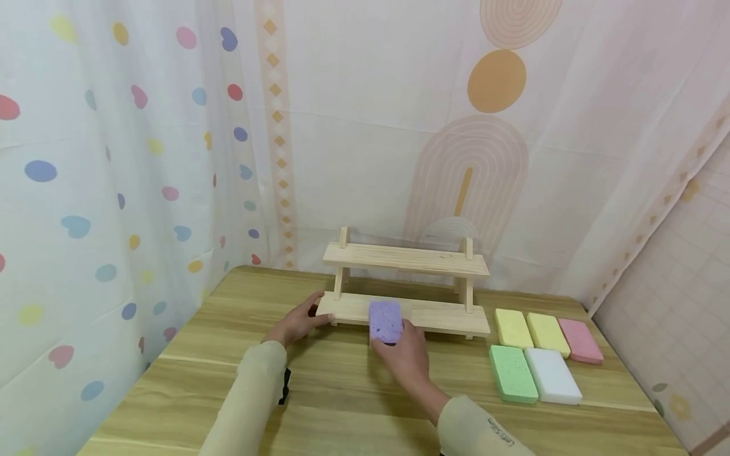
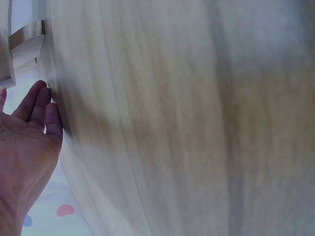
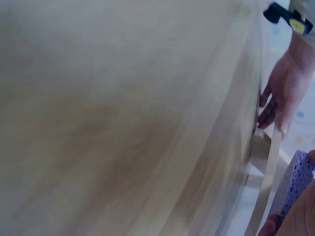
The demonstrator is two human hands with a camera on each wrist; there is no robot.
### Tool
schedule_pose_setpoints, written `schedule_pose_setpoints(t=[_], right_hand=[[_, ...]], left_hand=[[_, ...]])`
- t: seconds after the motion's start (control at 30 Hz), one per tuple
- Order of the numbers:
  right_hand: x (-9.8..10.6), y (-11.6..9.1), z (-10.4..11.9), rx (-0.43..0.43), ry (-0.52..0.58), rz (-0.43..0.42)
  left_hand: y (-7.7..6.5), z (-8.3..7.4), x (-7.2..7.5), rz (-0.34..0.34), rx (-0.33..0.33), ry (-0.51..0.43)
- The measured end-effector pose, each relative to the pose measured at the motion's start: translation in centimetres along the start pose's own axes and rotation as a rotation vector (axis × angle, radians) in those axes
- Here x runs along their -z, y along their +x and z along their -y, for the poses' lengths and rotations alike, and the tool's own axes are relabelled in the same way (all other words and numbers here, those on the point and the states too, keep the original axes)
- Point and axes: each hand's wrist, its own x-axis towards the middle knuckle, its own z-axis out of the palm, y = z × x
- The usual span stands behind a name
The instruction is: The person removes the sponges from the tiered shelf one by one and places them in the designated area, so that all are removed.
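A two-tier wooden shelf (image 1: 439,316) stands at the back of the table. My right hand (image 1: 409,356) grips a purple sponge (image 1: 385,320) by its near end and right side, at the lower tier's front edge; in the head view I cannot tell whether it rests on the board. The right wrist view shows the pitted purple sponge (image 3: 298,179) tilted beside the board's edge. At the lower tier's left end, my left hand (image 1: 298,322) touches the board with its thumb on the front corner. Its fingers look fairly straight in the left wrist view, the palm (image 2: 24,152) facing the camera.
Right of the shelf lie two yellow sponges (image 1: 513,328), a pink sponge (image 1: 580,341), a green sponge (image 1: 513,373) and a white sponge (image 1: 553,376), in two rows on the wooden table (image 1: 342,405). Patterned curtains (image 1: 353,158) hang behind and at the sides.
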Motion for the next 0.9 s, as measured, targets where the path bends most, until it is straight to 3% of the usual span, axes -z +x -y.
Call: schedule_pose_setpoints(t=[0.37,0.9], right_hand=[[3.0,-1.4,-2.2,0.007,-0.045,0.049],[8.6,0.6,-6.7,0.018,-0.033,0.093]], left_hand=[[0.0,-0.1,-0.1,0.006,0.002,0.019],[0.0,-0.2,-0.1,0.011,0.002,0.014]])
